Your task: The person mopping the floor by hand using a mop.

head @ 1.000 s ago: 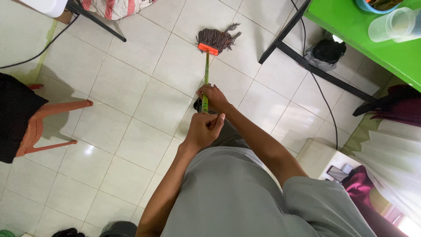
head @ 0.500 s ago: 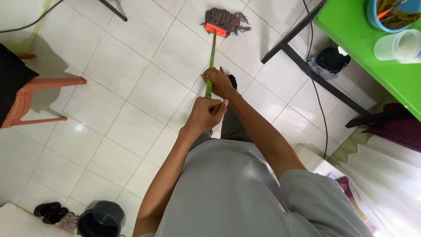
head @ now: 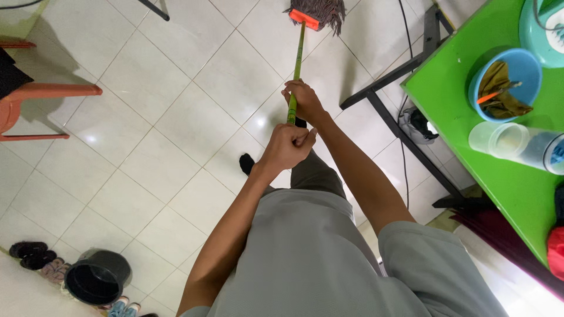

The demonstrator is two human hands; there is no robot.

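Observation:
A mop with a green handle (head: 298, 61) and an orange clamp holding grey strands (head: 316, 10) stands on the white tiled floor at the top of the view. My right hand (head: 302, 100) grips the handle lower down, further from me. My left hand (head: 286, 147) is closed around the handle's top end, close to my body. Both arms reach forward over my grey shirt and trousers. One dark-socked foot (head: 247, 162) shows beside my left arm.
A green table (head: 470, 158) with black legs stands at the right, bearing a blue bowl (head: 505, 82) and a clear plastic cup (head: 499, 140). Cables and a dark bag (head: 418, 124) lie under it. An orange chair (head: 35, 100) is at the left; a black bucket (head: 97, 276) and shoes at bottom left.
The mop head has been pushed further away toward the top edge. Both hands moved up and slightly right along with it, and the view shifted to show more of the green table.

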